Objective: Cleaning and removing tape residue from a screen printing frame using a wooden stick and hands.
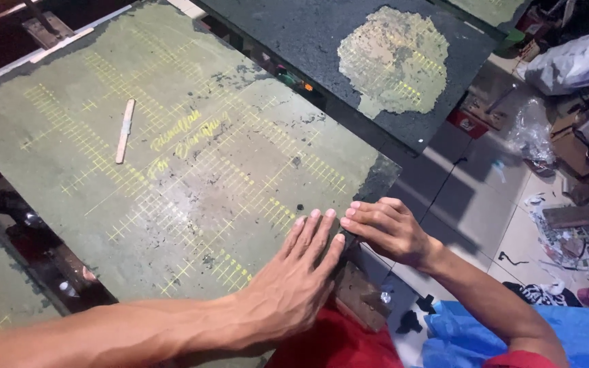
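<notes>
We see a large flat board [192, 170], grey-green and worn, lying in the middle of the scene, with yellow grid lines and some yellow writing on its rough, flaking surface. Both our hands rest on its near right edge. The left hand [301, 272] lies flat with the fingers stretched and together, grasping nothing. The right hand [386, 228] lies just beside it at the edge, fingers straight, also holding nothing. We judge that the palms could slip on the crumbling coat, or the sharp edge could scratch the fingers, if we press too hard. A pale wooden stick [125, 131] lies far to the left on the board. A second dark board [322, 48] with a bare patch stands further away, and the tiled floor [472, 204] is at the right.
</notes>
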